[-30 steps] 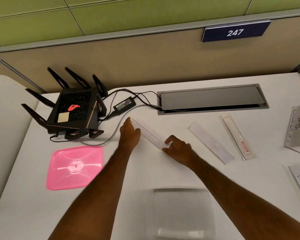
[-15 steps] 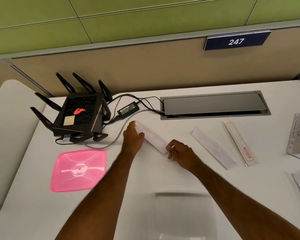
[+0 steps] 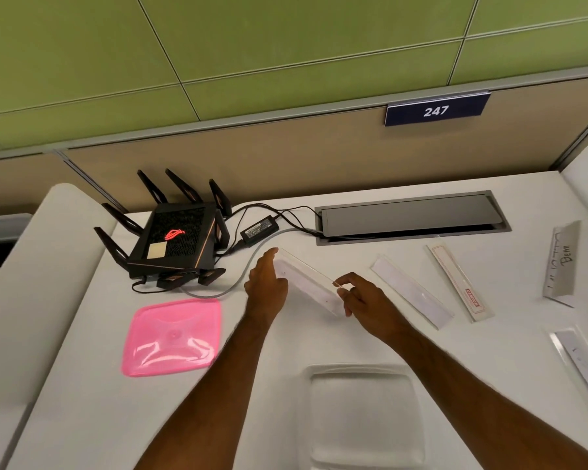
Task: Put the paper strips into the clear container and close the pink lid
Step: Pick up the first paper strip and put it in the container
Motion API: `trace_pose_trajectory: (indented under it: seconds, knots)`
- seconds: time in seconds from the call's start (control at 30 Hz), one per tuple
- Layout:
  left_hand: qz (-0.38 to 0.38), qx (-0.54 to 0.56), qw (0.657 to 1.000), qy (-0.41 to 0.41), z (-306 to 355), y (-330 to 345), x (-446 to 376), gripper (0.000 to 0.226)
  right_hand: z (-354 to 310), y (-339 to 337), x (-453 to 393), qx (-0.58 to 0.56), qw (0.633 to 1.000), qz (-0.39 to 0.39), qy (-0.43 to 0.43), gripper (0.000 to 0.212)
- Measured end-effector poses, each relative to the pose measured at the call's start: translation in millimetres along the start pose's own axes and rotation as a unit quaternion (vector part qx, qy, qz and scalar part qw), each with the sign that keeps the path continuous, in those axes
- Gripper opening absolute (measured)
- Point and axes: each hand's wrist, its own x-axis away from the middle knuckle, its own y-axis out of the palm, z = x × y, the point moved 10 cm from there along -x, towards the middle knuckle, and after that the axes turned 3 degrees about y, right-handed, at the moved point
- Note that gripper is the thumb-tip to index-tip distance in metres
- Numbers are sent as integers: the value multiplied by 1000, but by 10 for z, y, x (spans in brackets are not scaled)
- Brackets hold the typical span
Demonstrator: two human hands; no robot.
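Note:
Both hands hold one white paper strip [image 3: 308, 281] in a clear sleeve, tilted up off the white desk. My left hand [image 3: 265, 286] grips its far left end, my right hand [image 3: 360, 300] pinches its near right end. The clear container [image 3: 364, 415] stands open at the desk's front, below my hands. The pink lid [image 3: 174, 337] lies flat at the left. Other strips lie to the right: a plain white strip [image 3: 411, 291], a strip with red print [image 3: 459, 283], a folded handwritten strip [image 3: 562, 264] and a strip at the right edge [image 3: 581, 364].
A black router [image 3: 174, 242] with antennas sits at the back left, with a power adapter [image 3: 259, 228] and cables [image 3: 218, 290] trailing toward my left hand. A grey cable hatch [image 3: 411, 217] is set into the desk at the back. A partition wall stands behind.
The strip's near edge has lifted off the desk between my two hands. The camera view has tipped upward, showing more wall.

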Motion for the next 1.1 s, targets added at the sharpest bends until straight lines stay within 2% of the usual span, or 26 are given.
trace_pose_trajectory:
  seconds: [0.23,0.53,0.77,1.1]
  knots:
    - [10,-46,998,41,198,-121,326,74,-70,-197,290,-88,996,30,7,21]
    - [21,-146,983,107,319,-200,664,75,-154,-344,682,-227,973,13,47,27]
    - [32,-183,970,158,417,-250,870,77,-87,-393,946,-295,950,-32,95,32]
    - [49,-158,953,256,589,-292,1175,70,116,-385,1209,-431,882,-122,146,33]
